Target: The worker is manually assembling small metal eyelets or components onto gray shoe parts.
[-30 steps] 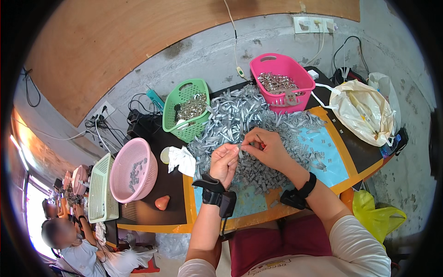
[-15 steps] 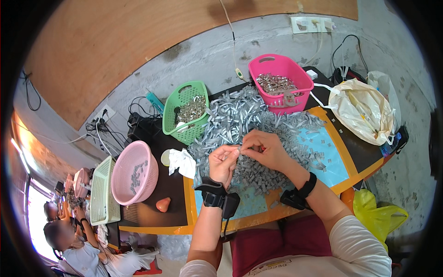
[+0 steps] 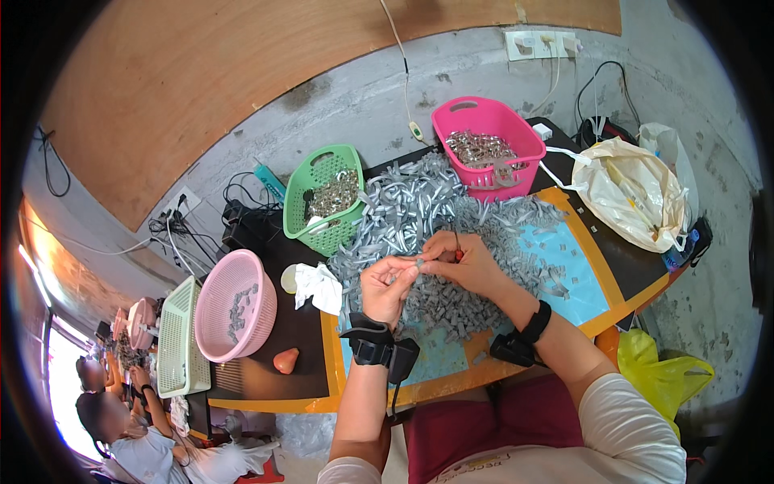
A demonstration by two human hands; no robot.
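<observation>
Over a heap of grey strips and small folded pieces (image 3: 459, 310), my two hands meet fingertip to fingertip. My left hand (image 3: 384, 289) is closed, pinching a small grey piece (image 3: 420, 261) between thumb and fingers. The fingers of my right hand (image 3: 468, 264) close at the same piece from the other side. Tucked in that right hand is a thin dark tool with a red part (image 3: 459, 254); its kind is mostly hidden. Longer shiny grey strips (image 3: 411, 198) are piled just beyond my hands. Both wrists wear black straps with small boxes.
Metal hardware fills a green basket (image 3: 294, 202) and a pink basket (image 3: 524, 153) at the back. On the left are a pale pink basket (image 3: 208, 323), a white cloth (image 3: 318, 286) and a red object (image 3: 285, 360). A cream bag (image 3: 597, 189) sits right. Co-workers sit far left.
My right fingers have turned slightly, and the dark tool in that hand now points up more visibly. The hands remain together at the grey piece, which shows a little more.
</observation>
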